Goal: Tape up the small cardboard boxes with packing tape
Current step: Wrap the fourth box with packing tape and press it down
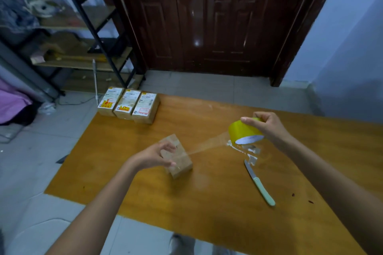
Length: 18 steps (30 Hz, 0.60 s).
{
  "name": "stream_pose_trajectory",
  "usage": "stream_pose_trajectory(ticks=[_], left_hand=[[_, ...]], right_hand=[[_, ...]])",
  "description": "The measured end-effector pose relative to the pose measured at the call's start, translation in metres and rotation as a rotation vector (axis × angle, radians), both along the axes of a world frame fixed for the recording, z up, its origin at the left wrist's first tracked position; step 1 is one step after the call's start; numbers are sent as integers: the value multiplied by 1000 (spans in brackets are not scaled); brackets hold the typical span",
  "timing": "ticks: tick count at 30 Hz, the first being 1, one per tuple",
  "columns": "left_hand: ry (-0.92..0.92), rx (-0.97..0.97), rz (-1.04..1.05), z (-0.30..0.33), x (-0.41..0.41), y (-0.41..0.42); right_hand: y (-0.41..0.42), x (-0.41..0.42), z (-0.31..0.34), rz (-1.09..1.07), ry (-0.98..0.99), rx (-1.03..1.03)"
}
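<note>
Now taping: left hand (154, 156) grips small cardboard box (178, 156) on wooden table (207, 203), right hand (267, 125) grips yellow tape roll (243, 131) raised above it.
Clear tape strip (209, 144) stretched box-to-roll. Knife (260, 184) lies right of the box. Three labelled boxes (128, 104) at far corner, label text unreadable.

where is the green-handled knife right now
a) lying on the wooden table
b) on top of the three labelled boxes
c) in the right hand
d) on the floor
a: the green-handled knife lies flat on the orange-brown wooden table, in neither hand, below the yellow roll of packing tape gripped by the right hand.
</note>
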<state>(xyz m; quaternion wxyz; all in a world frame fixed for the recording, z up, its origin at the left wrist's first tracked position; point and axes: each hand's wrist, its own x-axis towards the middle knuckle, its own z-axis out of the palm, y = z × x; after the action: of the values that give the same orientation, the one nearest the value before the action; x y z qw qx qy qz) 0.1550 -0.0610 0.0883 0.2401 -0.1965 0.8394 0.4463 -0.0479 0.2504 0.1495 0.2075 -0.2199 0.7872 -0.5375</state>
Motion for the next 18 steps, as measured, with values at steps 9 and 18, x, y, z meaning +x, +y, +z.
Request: stream_pose_trajectory(ticks=[9,18], left_hand=[[-119,-174,-85,-43,-27,23],[-93,-48,-372,-63,-38,47]], right_hand=[[0,2,-14,-46,-43,100],[13,6,-10,-152,-22,181]])
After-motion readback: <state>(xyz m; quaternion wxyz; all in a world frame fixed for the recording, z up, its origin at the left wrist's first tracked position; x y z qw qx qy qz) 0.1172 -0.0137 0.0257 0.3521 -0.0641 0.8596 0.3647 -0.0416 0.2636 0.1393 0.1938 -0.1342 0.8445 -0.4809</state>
